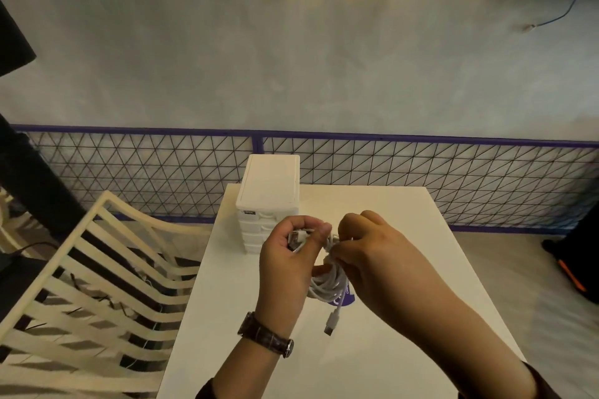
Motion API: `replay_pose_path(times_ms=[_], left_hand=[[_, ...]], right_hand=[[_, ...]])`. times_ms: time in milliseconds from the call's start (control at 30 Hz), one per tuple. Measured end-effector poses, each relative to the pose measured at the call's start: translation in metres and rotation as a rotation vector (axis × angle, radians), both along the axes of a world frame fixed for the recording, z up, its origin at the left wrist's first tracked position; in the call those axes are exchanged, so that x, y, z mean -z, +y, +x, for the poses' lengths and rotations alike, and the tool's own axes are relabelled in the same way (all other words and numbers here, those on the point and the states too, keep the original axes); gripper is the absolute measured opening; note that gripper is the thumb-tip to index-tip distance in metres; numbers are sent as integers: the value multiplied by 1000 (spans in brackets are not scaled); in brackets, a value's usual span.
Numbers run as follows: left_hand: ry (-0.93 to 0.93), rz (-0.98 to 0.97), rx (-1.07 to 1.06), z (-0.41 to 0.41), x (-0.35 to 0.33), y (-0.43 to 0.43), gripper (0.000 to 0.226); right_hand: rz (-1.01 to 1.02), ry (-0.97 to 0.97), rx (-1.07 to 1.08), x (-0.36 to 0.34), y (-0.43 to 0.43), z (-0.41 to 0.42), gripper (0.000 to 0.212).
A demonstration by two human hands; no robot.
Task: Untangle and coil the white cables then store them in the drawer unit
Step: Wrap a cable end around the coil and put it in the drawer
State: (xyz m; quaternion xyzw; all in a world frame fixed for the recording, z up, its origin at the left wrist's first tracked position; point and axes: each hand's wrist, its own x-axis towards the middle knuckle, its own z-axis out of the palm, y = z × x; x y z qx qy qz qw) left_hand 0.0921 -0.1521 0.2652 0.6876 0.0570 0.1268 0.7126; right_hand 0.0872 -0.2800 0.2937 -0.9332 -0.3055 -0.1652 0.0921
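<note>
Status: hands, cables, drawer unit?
Left hand grips a cable end; right hand pinches the white cables, loosely looped, one plug dangling. Drawer unit behind, drawers look shut.

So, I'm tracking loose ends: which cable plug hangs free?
The plug dangling below the white cable bundle; the other plug is held in the left hand.

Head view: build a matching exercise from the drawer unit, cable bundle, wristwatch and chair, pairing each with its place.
1 drawer unit
2 cable bundle
3 wristwatch
4 chair

A strapped on the left wrist
B gripped by the left hand and right hand
C beside the table, on its left
D standing on the table, beyond the hands

Pairs: 1-D, 2-B, 3-A, 4-C.
</note>
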Motion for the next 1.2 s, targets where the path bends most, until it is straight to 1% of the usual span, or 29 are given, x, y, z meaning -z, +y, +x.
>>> replay_pose_path(times_ms=[100,167,233,300,367,400,433,533,600,633,667,733,800,867,967,1067,1100,1200], left_hand=[[7,43,-5,0,0,-2,9],[22,10,16,-2,0,-4,13],[35,-42,43,-5,0,-5,14],[17,-43,32,-7,2,-6,9],[-26,-80,3,-9,0,-5,7],[-52,-104,-2,-10,-2,-5,7],[-70,-116,0,-11,-4,-6,7],[-106,-100,24,-12,-8,-5,10],[-110,-96,44,-10,-7,-4,13],[-109,-103,52,-10,-7,-4,14],[-108,-120,55,-9,-7,-4,14],[-106,-146,53,-9,-4,-4,16],[-106,-142,59,-9,-2,-2,14],[-106,-131,81,-8,-2,0,15],[-95,-121,141,-7,-4,2,21],[-94,-78,177,-8,-3,2,40],[-102,-42,159,-9,-4,2,42],[-159,30,101,-10,-5,2,30]], right_hand=[[34,8,-13,3,6,-1,20],[183,37,0,4,9,-2,27],[362,70,90,0,11,-1,36],[440,173,216,-4,10,2,52],[514,388,306,-5,9,7,64],[557,492,318,-4,9,9,63],[602,556,307,-1,9,11,58],[830,642,232,6,10,14,38],[974,683,219,9,11,13,30],[1010,679,227,11,11,13,27],[1016,669,238,13,10,12,26],[946,672,226,12,7,14,28],[891,746,182,8,2,15,33],[916,800,158,6,-3,16,36],[915,694,185,6,-3,15,34],[947,581,158,8,3,12,26],[960,558,145,10,4,11,25],[968,579,132,7,5,9,32]])
